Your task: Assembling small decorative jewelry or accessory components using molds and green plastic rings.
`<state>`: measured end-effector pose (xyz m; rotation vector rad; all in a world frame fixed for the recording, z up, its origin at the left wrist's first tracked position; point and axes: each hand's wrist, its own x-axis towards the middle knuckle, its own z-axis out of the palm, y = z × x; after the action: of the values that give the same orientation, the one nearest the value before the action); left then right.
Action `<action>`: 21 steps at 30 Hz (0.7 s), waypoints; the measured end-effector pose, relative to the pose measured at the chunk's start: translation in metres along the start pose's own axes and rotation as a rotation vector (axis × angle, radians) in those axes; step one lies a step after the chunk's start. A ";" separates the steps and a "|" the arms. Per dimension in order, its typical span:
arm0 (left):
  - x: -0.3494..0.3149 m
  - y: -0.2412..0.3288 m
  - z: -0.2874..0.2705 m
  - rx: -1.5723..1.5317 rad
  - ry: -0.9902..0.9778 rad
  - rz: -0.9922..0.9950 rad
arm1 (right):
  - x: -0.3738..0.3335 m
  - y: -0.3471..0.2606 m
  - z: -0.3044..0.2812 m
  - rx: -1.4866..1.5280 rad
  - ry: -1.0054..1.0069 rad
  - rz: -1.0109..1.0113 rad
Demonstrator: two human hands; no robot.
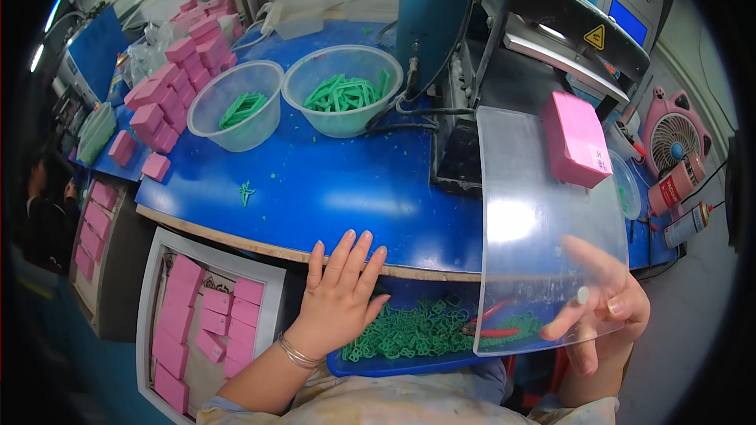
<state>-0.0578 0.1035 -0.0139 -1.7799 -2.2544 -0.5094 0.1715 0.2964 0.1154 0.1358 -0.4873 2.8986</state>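
Note:
My left hand [335,295] lies flat at the wooden front edge of the blue table [315,189], fingers spread, holding nothing. On the right, my right hand [610,307] is at the lower right edge of a clear plastic panel [524,236], with its fingers apart around a small white knob [582,295]. Part of that hand shows through the plastic; I cannot tell whether it touches the knob. A pink block [575,138] with a small label is at the panel's upper part. Below the table edge, a blue tray [378,366] contains many small green pieces and red-handled pliers [498,332].
Two translucent bowls [236,138] of green strips stand at the back. Stacked pink blocks [169,86] fill the left; more lie in a white-framed drawer [146,323]. A dark machine [461,142] stands behind the panel. A pink fan [675,138] and spray cans [685,224] are far right.

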 end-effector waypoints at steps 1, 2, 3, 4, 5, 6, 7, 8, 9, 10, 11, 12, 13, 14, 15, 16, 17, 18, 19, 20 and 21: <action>-0.001 0.001 0.000 0.037 0.006 -0.012 | 0.001 -0.002 0.000 -0.004 -0.003 0.002; -0.002 0.001 0.000 0.075 0.011 -0.023 | 0.003 -0.005 0.001 -0.018 -0.018 0.024; -0.001 0.001 0.003 0.068 0.013 -0.016 | 0.006 -0.010 0.000 -0.034 -0.024 0.038; 0.001 0.000 0.005 0.069 0.017 -0.012 | 0.012 -0.017 0.000 -0.039 -0.021 0.030; 0.003 -0.001 0.006 0.071 0.022 -0.009 | 0.021 -0.026 0.001 -0.034 -0.055 0.065; 0.001 -0.003 0.004 0.083 0.020 -0.014 | 0.034 -0.033 -0.002 -0.016 -0.100 0.114; 0.001 -0.003 0.005 0.070 0.029 -0.009 | 0.042 -0.042 -0.007 -0.041 -0.133 0.120; 0.002 -0.003 0.006 0.059 0.039 -0.005 | 0.049 -0.050 -0.009 -0.035 -0.118 0.125; 0.002 -0.002 0.007 0.055 0.039 -0.001 | 0.058 -0.054 -0.013 -0.039 -0.107 0.121; 0.002 -0.001 0.008 0.054 0.050 -0.003 | 0.063 -0.056 -0.015 -0.044 -0.097 0.119; 0.003 -0.001 0.009 0.054 0.062 -0.005 | 0.063 -0.055 -0.015 -0.048 -0.096 0.116; 0.003 -0.001 0.008 0.052 0.065 -0.008 | 0.062 -0.054 -0.015 -0.059 -0.087 0.109; 0.003 -0.001 0.006 0.051 0.046 -0.006 | 0.061 -0.052 -0.016 -0.071 -0.079 0.103; 0.003 -0.001 0.003 0.050 0.028 -0.002 | 0.053 -0.046 -0.018 -0.073 -0.079 0.097; 0.003 -0.001 -0.004 0.058 0.034 -0.009 | 0.045 -0.040 -0.024 -0.079 -0.077 0.118; 0.005 -0.002 -0.013 0.001 -0.006 -0.024 | 0.036 -0.035 -0.031 -0.090 -0.076 0.136; 0.008 -0.003 -0.022 -0.056 -0.046 -0.038 | 0.028 -0.028 -0.037 -0.034 -0.092 0.159; 0.011 -0.006 -0.030 -0.050 -0.034 -0.031 | 0.018 -0.021 -0.040 0.018 -0.106 0.175; 0.015 -0.010 -0.038 -0.317 0.004 -0.065 | 0.008 -0.017 -0.039 -0.058 -0.116 0.195; 0.022 -0.012 -0.044 -0.584 0.038 -0.096 | 0.000 -0.013 -0.035 -0.157 -0.100 0.167; 0.030 -0.010 -0.050 -0.608 0.156 -0.077 | -0.005 -0.003 -0.033 -0.040 -0.085 0.113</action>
<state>-0.0766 0.1083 0.0418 -1.8084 -2.2064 -1.4189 0.1752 0.3095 0.0849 0.2343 -0.5847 3.0012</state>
